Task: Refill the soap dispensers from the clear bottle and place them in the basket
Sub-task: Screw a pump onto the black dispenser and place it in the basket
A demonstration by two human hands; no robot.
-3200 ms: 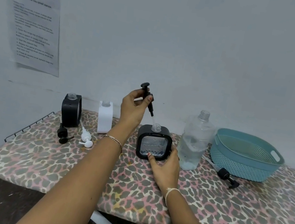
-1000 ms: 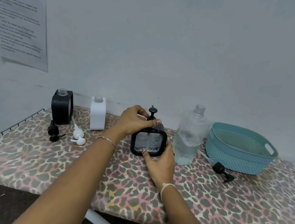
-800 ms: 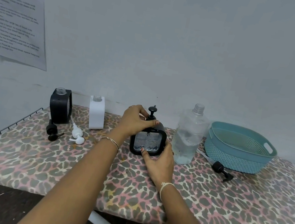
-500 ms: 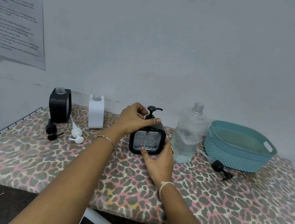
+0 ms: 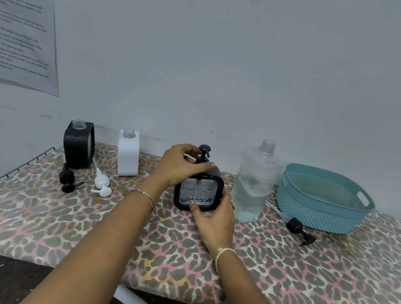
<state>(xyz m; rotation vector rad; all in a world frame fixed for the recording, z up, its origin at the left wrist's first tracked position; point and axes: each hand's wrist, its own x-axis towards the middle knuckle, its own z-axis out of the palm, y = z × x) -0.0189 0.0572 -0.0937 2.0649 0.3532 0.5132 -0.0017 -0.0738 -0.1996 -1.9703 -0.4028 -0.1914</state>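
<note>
Working at the board, we keep the basket empty at far right, beside the uncapped clear bottle, within reach for pouring. Centre: black dispenser upright. Right hand wraps its lower corner, fingers curled on it, bracing against twist. Left hand pinches the pump collar, fingertips closed, likely screwing it on. Two open dispensers wait far left, pumps lying before them; a spare lies by the basket.
</note>
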